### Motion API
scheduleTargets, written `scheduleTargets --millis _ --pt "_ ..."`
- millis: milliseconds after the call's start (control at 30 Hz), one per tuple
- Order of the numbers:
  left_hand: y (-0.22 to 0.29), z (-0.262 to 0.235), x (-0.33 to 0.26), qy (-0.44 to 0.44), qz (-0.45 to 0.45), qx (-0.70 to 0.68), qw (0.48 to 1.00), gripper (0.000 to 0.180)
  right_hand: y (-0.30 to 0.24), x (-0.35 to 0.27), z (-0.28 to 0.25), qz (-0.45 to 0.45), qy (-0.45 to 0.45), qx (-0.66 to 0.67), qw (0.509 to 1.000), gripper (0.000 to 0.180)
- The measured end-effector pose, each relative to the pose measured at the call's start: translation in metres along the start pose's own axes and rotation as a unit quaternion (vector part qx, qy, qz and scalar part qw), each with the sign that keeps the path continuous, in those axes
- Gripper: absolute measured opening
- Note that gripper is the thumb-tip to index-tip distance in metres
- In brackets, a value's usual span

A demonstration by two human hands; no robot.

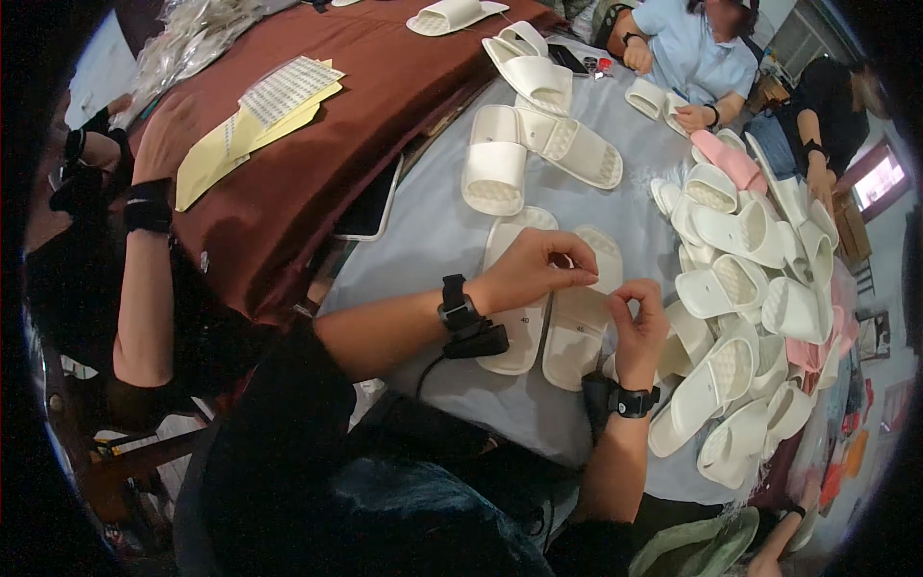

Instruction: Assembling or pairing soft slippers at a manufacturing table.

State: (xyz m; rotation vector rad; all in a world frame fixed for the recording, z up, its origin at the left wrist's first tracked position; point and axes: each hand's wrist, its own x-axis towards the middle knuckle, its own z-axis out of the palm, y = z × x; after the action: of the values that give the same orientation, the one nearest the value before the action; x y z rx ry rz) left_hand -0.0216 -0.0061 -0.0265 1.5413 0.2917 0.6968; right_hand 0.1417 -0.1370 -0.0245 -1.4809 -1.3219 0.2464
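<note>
Left fingers [575,249]: pinched together, hold unclear | right fingers [642,290]: pinched, hold unclear | white slippers [577,332]: beneath

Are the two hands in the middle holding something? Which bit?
Can't tell: the left hand and right hand curl near white slippers, but anything pinched is too small to see.

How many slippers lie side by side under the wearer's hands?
2: left slipper, partly under the left hand; right slipper, between it and the right hand. Some may be hidden underneath.

Soft light casts faint shadows on the grey tabletop [389,279]; fisheye edges bend into black.
</note>
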Motion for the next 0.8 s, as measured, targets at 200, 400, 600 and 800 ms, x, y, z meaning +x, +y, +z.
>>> scheduleTargets --millis 200,400,600,800 --pt "-0.0021 0.0030 0.0006 0.018 -0.002 -0.037 0.999 0.010 0.0047 0.0000 -0.0023 0.027 0.013 0.015 0.999 0.015" --pt "-0.0022 0.0068 -0.0026 -0.049 0.042 0.030 0.997 0.011 -0.0003 -0.0027 0.0039 0.041 -0.036 0.042 0.998 0.015" --pt "-0.0026 0.0068 -0.0004 -0.053 0.056 0.043 0.996 0.010 0.0000 -0.0025 0.0031 -0.002 -0.061 0.019 0.998 0.014" --pt "-0.0028 0.0004 0.0043 0.011 0.002 -0.020 1.000 0.007 0.0023 -0.0016 -0.0016 0.020 -0.003 0.029 0.999 0.013"
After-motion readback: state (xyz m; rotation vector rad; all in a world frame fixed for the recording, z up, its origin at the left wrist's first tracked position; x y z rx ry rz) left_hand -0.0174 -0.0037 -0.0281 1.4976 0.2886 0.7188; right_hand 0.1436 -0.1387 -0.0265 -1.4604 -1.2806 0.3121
